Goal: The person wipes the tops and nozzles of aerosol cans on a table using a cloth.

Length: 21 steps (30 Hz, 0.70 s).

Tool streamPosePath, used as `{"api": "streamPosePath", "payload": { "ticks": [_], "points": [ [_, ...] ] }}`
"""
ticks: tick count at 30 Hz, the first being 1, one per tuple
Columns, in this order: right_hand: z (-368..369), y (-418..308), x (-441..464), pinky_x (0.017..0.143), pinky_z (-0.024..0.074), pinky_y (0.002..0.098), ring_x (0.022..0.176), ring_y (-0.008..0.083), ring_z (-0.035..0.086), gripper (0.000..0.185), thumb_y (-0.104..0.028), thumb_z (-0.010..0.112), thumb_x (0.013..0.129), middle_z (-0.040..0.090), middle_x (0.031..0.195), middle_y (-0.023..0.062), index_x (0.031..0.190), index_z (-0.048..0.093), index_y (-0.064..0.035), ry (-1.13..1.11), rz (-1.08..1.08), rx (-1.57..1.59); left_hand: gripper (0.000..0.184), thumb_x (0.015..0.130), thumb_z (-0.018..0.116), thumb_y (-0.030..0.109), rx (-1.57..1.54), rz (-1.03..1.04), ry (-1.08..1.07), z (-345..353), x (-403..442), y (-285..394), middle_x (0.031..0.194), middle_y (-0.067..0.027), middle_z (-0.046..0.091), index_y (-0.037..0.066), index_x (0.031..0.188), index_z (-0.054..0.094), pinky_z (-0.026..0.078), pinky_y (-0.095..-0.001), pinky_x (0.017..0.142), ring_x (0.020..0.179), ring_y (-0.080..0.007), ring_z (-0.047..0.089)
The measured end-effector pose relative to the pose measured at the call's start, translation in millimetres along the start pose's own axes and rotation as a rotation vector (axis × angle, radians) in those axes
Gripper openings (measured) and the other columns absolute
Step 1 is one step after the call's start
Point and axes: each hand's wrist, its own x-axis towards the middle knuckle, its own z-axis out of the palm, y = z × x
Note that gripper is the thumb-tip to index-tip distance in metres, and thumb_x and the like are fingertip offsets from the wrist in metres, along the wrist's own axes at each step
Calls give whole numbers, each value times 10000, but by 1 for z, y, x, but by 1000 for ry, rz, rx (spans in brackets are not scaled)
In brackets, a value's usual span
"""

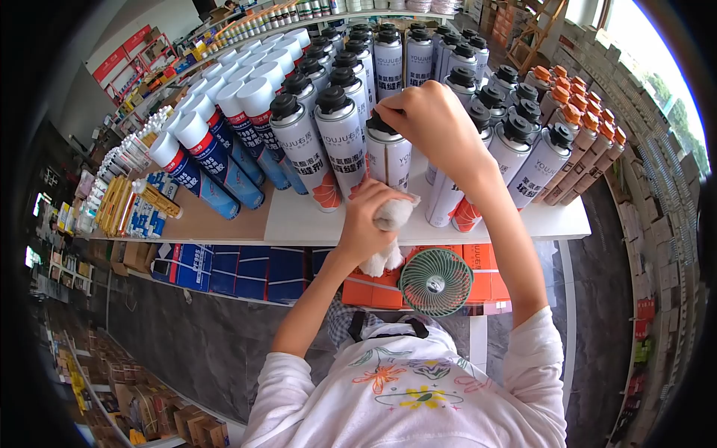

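My right hand (429, 112) pinches the black cap of a white foam can (388, 158) from above. The can stands upright at the front of the white table, and its printed label is turned partly aside. Below it, my left hand (366, 218) is closed around a crumpled white cloth (393, 215), close to the lower part of the same can. The fingers partly hide the can's base. Similar black-capped foam cans (340, 142) stand just left of it, and others (515, 149) stand to the right.
Blue cans with white caps (202, 149) fill the table's left side, beside yellow and white tubes (123, 205). Orange-capped cans (579, 112) stand at the right. Below the table edge (523, 224) are a green fan (437, 281), orange boxes (485, 272) and blue boxes (254, 269).
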Motion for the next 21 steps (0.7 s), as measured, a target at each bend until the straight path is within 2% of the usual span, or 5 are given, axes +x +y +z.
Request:
{"api": "streamPosePath", "payload": {
  "ticks": [5,8,13,19,21],
  "points": [
    [-19,-22,-1,676,569,419,776,372,688,225,-202,718,881,703,833,206,824,731,15,-153,222,-67,335,644,702,-19,-472,-324,101,-32,-2,14,997,-51,628,48,971,737,450,-339,917,1002,-196,578],
    [-40,-34,-23,926,544,412,1201,352,609,397,-262,760,868,625,1325,230,1183,723,-24,151,212,145,352,646,709,11,-370,-283,124,-43,-7,20,934,-33,546,60,992,748,427,-338,933,956,-183,555],
    [-37,-39,-84,992,518,423,1185,319,631,521,-251,806,834,610,1363,181,1305,669,-74,50,263,509,596,602,730,6,-779,-600,84,-62,-9,42,991,1,541,69,1194,710,440,-262,887,937,-125,576],
    [17,-58,-146,1078,453,404,1250,239,575,1098,-230,960,649,480,1451,141,1520,313,-68,-88,509,964,800,612,766,47,-1021,-628,-31,-57,-8,43,1025,-5,566,57,1385,557,459,-236,866,978,-100,602],
    [21,-70,-153,1048,469,376,1240,191,559,1004,-237,958,673,561,1353,116,1472,383,-36,-168,546,1007,809,627,777,51,-1074,-629,-24,-54,-7,41,1028,-6,566,56,1398,534,462,-239,868,984,-100,606]
  ]
}}
